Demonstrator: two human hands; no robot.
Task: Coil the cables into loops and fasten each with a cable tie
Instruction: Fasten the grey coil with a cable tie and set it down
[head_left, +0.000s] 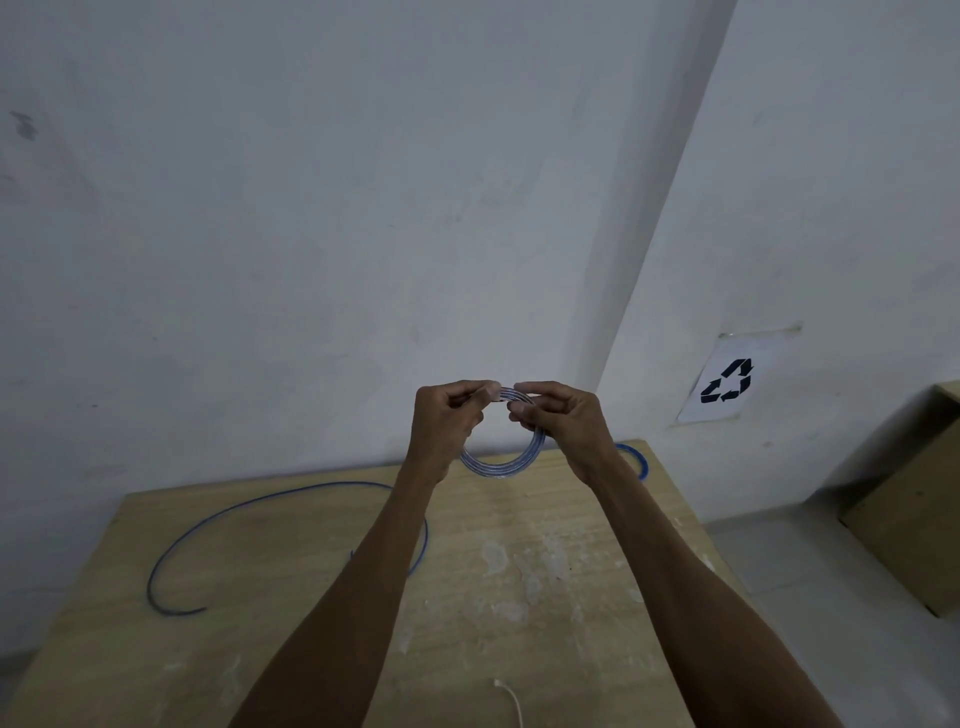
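Observation:
A coiled blue cable hangs as a small ring in the air above the far edge of the wooden table. My left hand pinches the top of the ring on its left side. My right hand pinches the top on the right side, fingers curled round the strands. I cannot make out a cable tie between the fingers. A loose blue cable lies in a wide arc on the left of the table. Another blue coil lies at the far right corner, partly behind my right wrist.
A thin white cable end lies at the table's near edge. The table stands against a white wall. A recycling sign is taped to the wall on the right, above a cardboard box on the floor.

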